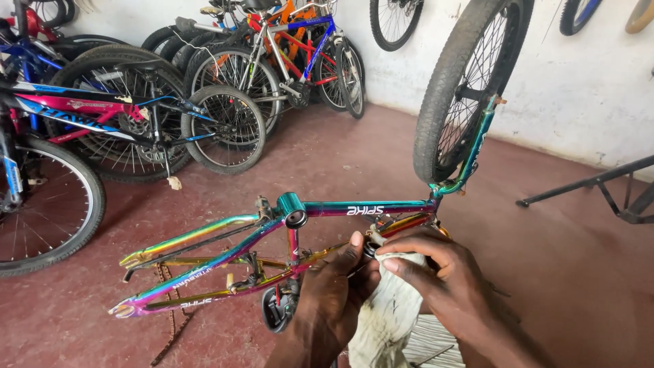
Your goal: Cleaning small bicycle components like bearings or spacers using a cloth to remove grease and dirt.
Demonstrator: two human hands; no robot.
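An upside-down bicycle frame point(225, 238) with a rainbow metallic finish stands on the red floor, its front wheel point(463, 75) raised in the fork. My left hand point(334, 293) grips a tube of the frame near the head end. My right hand point(429, 269) pinches a dirty white rag point(385, 320) against a small dark part by the same spot. The rag hangs down between my forearms. A loose chain point(167, 324) dangles from the rear of the frame to the floor.
Several bicycles point(136, 109) lean together along the back left wall. More wheels hang on the white wall point(579, 88). A black metal stand point(613, 191) lies at the right. Red floor point(327, 157) stretches between the frame and the bikes.
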